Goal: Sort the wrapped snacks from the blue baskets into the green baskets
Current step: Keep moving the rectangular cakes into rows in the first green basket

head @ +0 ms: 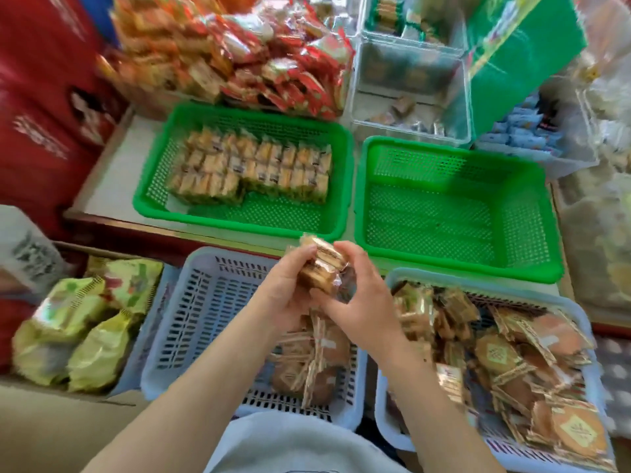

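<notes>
- The left hand (290, 288) and the right hand (358, 291) meet above the far edge of the left blue basket (191, 322), and together they hold a small stack of wrapped snacks (322, 264).
- The left grip is curled round the left side of the stack, thumb on top; the right grip is curled round its right side, fingers bent over the wrapper.
- The left blue basket has a few round wrapped snacks (307, 363) lying near its right side.
- The right blue basket (392, 425) is heaped with square and round packets (505, 363).
- On the table (112, 172) beyond, the left green basket (153, 199) holds neat rows of square snacks (256, 169).
- The right green basket (454, 216) stands just beside it, showing only its mesh floor.
</notes>
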`<action>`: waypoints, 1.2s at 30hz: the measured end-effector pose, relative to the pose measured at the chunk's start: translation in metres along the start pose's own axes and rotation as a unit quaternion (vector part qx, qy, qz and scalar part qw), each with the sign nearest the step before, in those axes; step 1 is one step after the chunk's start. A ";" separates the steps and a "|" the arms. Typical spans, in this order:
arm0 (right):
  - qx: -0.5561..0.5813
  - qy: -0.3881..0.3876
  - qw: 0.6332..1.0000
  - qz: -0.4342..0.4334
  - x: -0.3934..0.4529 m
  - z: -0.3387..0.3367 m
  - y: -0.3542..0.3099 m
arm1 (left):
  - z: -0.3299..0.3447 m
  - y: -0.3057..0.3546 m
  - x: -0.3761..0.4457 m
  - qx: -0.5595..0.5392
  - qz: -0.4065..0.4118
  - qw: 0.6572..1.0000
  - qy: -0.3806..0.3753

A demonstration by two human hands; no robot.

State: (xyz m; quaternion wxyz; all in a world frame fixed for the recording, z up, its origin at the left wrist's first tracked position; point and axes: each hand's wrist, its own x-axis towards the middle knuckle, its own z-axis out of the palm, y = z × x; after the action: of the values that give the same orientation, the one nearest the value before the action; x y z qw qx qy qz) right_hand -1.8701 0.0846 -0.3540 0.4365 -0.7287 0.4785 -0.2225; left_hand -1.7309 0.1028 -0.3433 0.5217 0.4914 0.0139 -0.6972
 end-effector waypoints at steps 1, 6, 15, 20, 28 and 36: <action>0.006 0.002 1.000 0.009 0.015 0.014 -0.009 | -0.017 0.017 0.005 0.043 0.028 0.998 0.029; 0.032 0.046 0.993 0.100 0.110 0.072 -0.048 | -0.146 0.092 0.042 0.511 0.287 0.762 0.273; -0.114 -0.044 0.919 0.375 0.248 0.164 -0.044 | -0.213 0.130 0.107 0.757 0.181 0.583 0.234; -0.034 0.040 0.918 0.393 0.278 0.204 -0.029 | -0.226 0.119 0.116 0.782 0.187 0.548 0.232; 0.233 0.022 0.857 0.459 0.271 0.209 -0.007 | -0.230 0.113 0.122 0.774 0.222 0.538 0.248; 0.258 0.006 0.834 0.488 0.283 0.213 -0.018 | -0.230 0.113 0.123 0.779 0.226 0.529 0.249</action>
State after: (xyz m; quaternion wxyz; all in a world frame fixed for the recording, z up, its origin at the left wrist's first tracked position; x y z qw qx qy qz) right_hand -1.5772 -0.0746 -0.4759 0.6575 -0.2601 0.7000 -0.1003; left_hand -1.4892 0.0859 -0.4926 0.0473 0.8433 -0.5168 -0.1394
